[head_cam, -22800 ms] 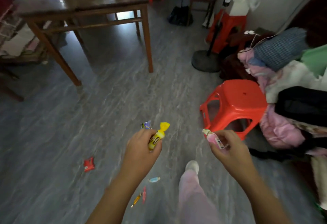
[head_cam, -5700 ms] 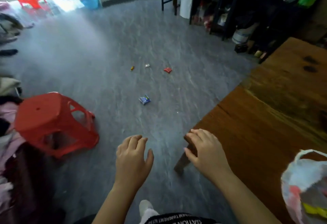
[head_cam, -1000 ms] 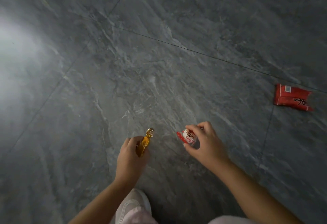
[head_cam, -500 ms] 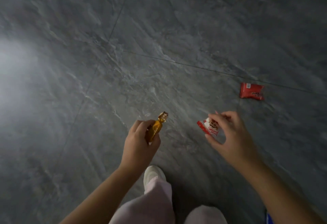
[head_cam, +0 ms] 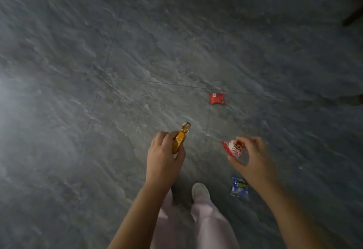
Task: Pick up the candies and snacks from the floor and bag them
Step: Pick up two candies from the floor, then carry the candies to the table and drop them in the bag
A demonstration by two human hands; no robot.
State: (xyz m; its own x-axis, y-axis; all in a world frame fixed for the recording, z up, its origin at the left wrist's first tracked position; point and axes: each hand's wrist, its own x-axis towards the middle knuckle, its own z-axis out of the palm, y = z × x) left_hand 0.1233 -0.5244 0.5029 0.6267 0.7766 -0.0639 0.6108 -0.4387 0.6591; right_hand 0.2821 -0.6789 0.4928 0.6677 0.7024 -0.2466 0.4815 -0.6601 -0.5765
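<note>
**Two Sweets in Hand, Two on the Tiles**

Your left hand [head_cam: 164, 162] curls around a gold-wrapped candy [head_cam: 179, 139], its twisted end poking up past your fingers. Your right hand [head_cam: 253, 162] pinches a red-and-white cartoon-print candy [head_cam: 234, 148] between thumb and fingertips. On the grey stone-tile floor [head_cam: 98, 71], a red snack packet [head_cam: 216, 98] lies ahead of you, while a blue snack packet [head_cam: 240, 188] rests just beside your shoe [head_cam: 200, 189], below your right wrist.

Gold candy [head_cam: 179, 140], red packet [head_cam: 216, 98], grey floor [head_cam: 137, 52]
</note>
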